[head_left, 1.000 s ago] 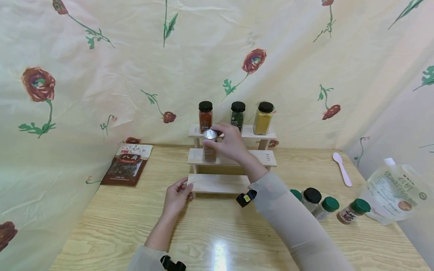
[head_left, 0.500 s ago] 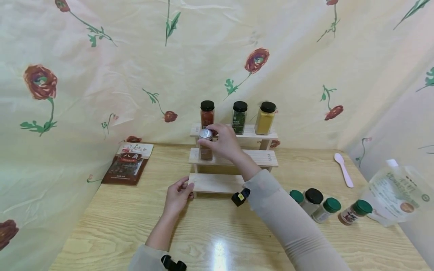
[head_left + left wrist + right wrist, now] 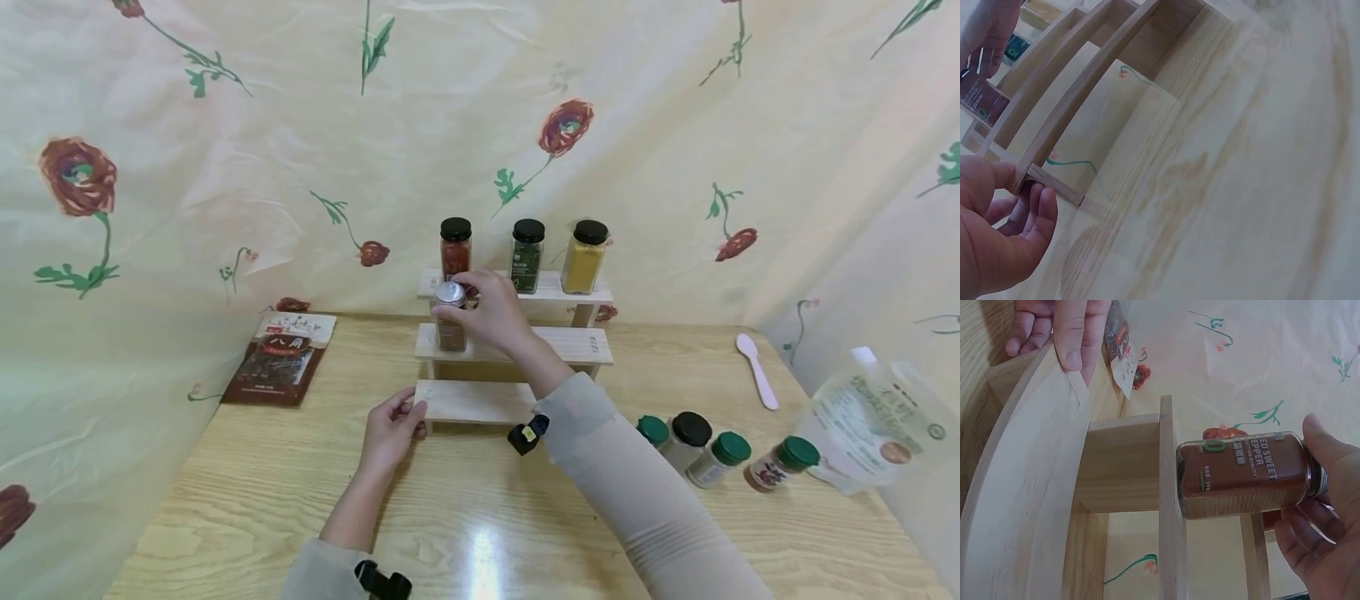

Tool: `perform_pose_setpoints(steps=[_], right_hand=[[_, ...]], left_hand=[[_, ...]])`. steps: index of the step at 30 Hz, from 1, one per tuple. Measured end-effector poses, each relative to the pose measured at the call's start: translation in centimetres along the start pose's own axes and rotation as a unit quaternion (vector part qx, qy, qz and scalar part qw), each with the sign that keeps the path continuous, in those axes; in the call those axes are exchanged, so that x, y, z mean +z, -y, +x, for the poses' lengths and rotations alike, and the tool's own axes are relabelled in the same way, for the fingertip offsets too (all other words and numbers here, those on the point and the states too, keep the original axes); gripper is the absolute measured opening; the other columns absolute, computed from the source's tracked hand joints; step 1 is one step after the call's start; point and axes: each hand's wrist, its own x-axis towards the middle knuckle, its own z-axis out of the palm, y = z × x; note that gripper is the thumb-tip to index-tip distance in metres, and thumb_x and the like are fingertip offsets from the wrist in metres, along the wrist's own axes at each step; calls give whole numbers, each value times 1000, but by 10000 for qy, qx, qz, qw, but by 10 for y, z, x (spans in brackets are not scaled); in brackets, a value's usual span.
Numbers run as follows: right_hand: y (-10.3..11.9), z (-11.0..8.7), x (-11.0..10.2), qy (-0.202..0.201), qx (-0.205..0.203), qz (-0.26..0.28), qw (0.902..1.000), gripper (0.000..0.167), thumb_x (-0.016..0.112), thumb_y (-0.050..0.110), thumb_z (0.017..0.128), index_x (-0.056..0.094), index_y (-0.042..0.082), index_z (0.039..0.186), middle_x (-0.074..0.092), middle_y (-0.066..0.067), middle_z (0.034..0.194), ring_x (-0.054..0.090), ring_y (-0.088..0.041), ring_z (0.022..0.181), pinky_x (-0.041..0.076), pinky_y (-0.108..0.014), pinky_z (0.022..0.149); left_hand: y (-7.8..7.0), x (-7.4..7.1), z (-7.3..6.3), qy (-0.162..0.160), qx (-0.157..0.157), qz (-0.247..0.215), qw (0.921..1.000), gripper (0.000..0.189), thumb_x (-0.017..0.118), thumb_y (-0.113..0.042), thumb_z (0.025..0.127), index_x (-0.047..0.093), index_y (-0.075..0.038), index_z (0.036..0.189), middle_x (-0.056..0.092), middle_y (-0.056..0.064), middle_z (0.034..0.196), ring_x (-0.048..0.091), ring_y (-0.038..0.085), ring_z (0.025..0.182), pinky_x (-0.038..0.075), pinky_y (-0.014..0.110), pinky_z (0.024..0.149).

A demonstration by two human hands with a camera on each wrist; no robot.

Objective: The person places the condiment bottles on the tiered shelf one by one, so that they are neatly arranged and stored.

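My right hand (image 3: 497,315) grips a spice jar (image 3: 451,333) of reddish-brown powder by its silver lid end. Its label (image 3: 1260,456) includes the words "SWEET PEPPER". The jar stands upright at the left end of the middle step of a three-step wooden rack (image 3: 480,403), its base touching the board. At the bottom step's left end, my left hand (image 3: 387,435) pinches the board, thumb above and fingers curled beneath. Along the top step are black-lidded jars of red powder (image 3: 456,254), green herbs (image 3: 527,265) and yellow powder (image 3: 583,265).
To the right stand several jars with green or black lids, including a black-lidded jar (image 3: 688,435) and a green-lidded shaker (image 3: 780,467). Beyond them are a white pouch (image 3: 862,425) and a pale spoon (image 3: 757,371). A brown packet (image 3: 279,362) lies at left; floral cloth hangs behind.
The right hand has shifted the jar slightly left along the middle step, towards its left end. The left hand keeps its hold on the bottom step.
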Motion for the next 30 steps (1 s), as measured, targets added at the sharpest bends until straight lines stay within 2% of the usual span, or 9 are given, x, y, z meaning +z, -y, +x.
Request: perform_pose_setpoints(steps=[6, 11, 16, 20, 26, 30], right_hand=[[-1, -1, -2, 133, -63, -27, 9999, 57, 86, 37, 83, 69, 4, 125, 66, -8, 114, 60, -22, 98, 55, -35, 83], [-8, -7, -8, 278, -190, 66, 9994, 61, 86, 38, 83, 65, 4, 129, 65, -7, 119, 62, -22, 103, 53, -37, 91], [-25, -19, -17, 352, -225, 254, 9988, 60, 84, 33, 85, 62, 5, 133, 63, -8, 120, 64, -25, 104, 57, -39, 91], [-35, -30, -26, 326, -228, 374, 9985, 56, 83, 27, 87, 62, 2, 132, 64, -11, 118, 62, -26, 104, 59, -42, 89], [-45, -45, -41, 276, -193, 229, 9992, 52, 82, 24, 88, 63, 0, 130, 66, -13, 116, 63, -29, 106, 58, -43, 92], [-49, -56, -52, 261, -211, 93, 9994, 47, 81, 24, 89, 66, 1, 127, 67, -12, 111, 64, -30, 103, 59, -43, 89]], left_hand=[[-1, 0, 1, 22, -42, 7, 10000, 44, 65, -7, 100, 54, 5, 141, 55, 9, 99, 64, 13, 78, 61, 24, 70], [1, 0, 2, 47, -51, -54, 10000, 43, 64, -6, 100, 55, 5, 140, 54, 9, 97, 63, 13, 77, 61, 23, 69], [0, 1, 1, 68, -31, -76, 9999, 43, 64, -6, 100, 54, 6, 140, 54, 9, 98, 63, 15, 78, 61, 23, 68], [0, 0, 1, 40, -38, -65, 10000, 43, 64, -6, 100, 55, 5, 140, 54, 9, 98, 64, 16, 79, 61, 23, 69], [1, 0, 1, 21, -19, -94, 10000, 44, 64, -6, 100, 54, 7, 140, 54, 9, 98, 64, 16, 79, 62, 24, 70], [0, 0, -1, 10, -27, -126, 9999, 45, 64, -6, 100, 53, 7, 141, 55, 8, 98, 64, 17, 80, 62, 25, 70]])
